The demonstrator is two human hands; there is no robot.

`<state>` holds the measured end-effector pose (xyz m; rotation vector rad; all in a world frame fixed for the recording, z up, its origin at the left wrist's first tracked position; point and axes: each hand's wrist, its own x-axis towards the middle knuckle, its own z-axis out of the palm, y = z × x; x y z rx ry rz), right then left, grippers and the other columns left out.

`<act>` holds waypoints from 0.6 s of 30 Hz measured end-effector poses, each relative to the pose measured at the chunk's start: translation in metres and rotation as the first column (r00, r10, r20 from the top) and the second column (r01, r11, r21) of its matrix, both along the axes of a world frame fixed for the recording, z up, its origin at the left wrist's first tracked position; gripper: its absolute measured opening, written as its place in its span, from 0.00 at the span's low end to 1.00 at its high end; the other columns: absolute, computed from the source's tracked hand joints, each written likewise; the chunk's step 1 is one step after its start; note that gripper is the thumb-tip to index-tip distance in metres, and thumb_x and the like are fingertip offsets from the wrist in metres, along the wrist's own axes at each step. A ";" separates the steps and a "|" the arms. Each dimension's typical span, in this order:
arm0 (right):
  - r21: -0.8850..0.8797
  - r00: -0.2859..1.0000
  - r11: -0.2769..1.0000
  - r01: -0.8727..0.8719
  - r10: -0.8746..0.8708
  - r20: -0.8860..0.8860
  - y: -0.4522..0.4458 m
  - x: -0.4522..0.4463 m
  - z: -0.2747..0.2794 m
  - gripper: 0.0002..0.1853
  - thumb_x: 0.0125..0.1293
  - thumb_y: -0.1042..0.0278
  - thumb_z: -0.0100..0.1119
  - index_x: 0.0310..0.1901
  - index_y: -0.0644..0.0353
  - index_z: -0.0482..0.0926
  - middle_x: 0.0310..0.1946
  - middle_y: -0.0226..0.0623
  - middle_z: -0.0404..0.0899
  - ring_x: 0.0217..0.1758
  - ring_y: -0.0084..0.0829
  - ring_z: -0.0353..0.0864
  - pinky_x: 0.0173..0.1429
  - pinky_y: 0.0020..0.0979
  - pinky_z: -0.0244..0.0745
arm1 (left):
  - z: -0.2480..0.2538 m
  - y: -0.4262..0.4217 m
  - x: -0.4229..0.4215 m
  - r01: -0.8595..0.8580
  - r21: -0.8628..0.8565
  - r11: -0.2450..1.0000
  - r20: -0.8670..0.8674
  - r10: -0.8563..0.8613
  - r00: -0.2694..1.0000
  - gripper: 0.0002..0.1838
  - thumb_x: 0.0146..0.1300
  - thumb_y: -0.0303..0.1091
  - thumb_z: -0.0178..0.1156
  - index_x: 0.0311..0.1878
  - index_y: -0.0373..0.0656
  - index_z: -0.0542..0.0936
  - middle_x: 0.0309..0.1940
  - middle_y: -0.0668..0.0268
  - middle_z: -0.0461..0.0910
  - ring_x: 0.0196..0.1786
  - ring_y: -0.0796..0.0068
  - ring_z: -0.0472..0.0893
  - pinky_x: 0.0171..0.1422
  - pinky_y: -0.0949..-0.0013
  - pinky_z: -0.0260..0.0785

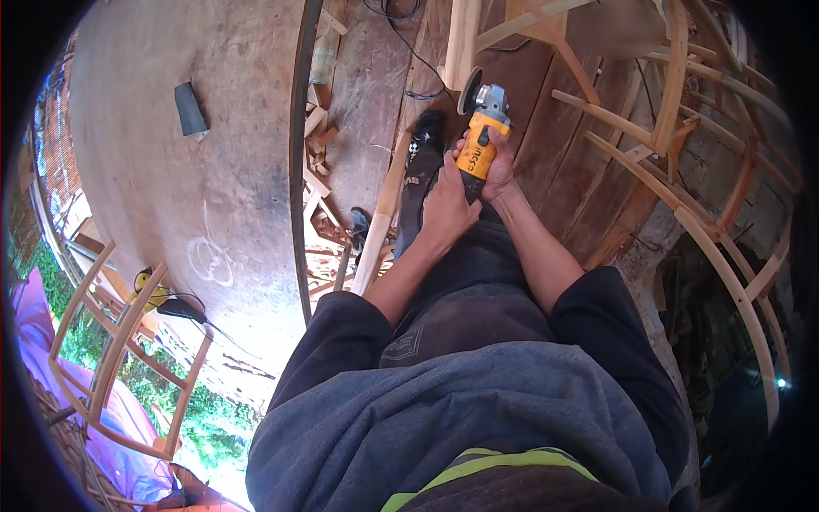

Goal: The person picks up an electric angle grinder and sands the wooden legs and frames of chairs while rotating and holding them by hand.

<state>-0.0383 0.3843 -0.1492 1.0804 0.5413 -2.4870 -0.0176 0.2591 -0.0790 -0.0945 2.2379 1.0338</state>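
Note:
A yellow and black angle grinder is held in both hands, its head pointing away from me. My left hand is closed around the rear of the body. My right hand grips the body from the other side, nearer the grinder's head. The round disc stands on edge just below the end of a pale wooden piece. Whether disc and wood touch, I cannot tell. A foot in a dark shoe rests left of the grinder.
Wooden chair frames crowd the right side, with another frame at lower left. A large board carries a dark sheet. Wood offcuts lie beside its edge. A black cable runs along the plank floor.

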 end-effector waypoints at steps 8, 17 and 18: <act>0.214 0.992 0.970 -0.114 0.101 0.068 -0.001 -0.010 0.005 0.24 0.64 0.45 0.67 0.47 0.58 0.74 0.32 0.38 0.82 0.36 0.32 0.85 0.47 0.34 0.84 | 0.004 -0.008 -0.022 -0.114 0.158 0.981 0.222 0.078 0.972 0.52 0.43 0.34 0.71 0.74 0.39 0.57 0.60 0.42 0.76 0.61 0.41 0.78 0.66 0.50 0.72; 0.531 0.986 0.832 -0.160 0.164 0.039 -0.036 -0.035 0.037 0.21 0.63 0.54 0.71 0.50 0.58 0.78 0.33 0.34 0.82 0.33 0.27 0.84 0.42 0.29 0.82 | -0.022 -0.035 -0.017 -0.195 0.294 0.936 0.177 0.147 0.973 0.54 0.40 0.38 0.73 0.74 0.39 0.60 0.54 0.44 0.80 0.59 0.45 0.81 0.64 0.54 0.74; 0.570 0.983 0.803 -0.172 0.181 0.042 -0.040 -0.039 0.040 0.21 0.63 0.55 0.71 0.51 0.58 0.79 0.33 0.33 0.82 0.33 0.26 0.84 0.42 0.29 0.81 | -0.026 -0.037 -0.019 -0.195 0.320 0.927 0.210 0.132 0.969 0.53 0.40 0.39 0.73 0.73 0.39 0.61 0.54 0.45 0.81 0.58 0.46 0.82 0.63 0.55 0.74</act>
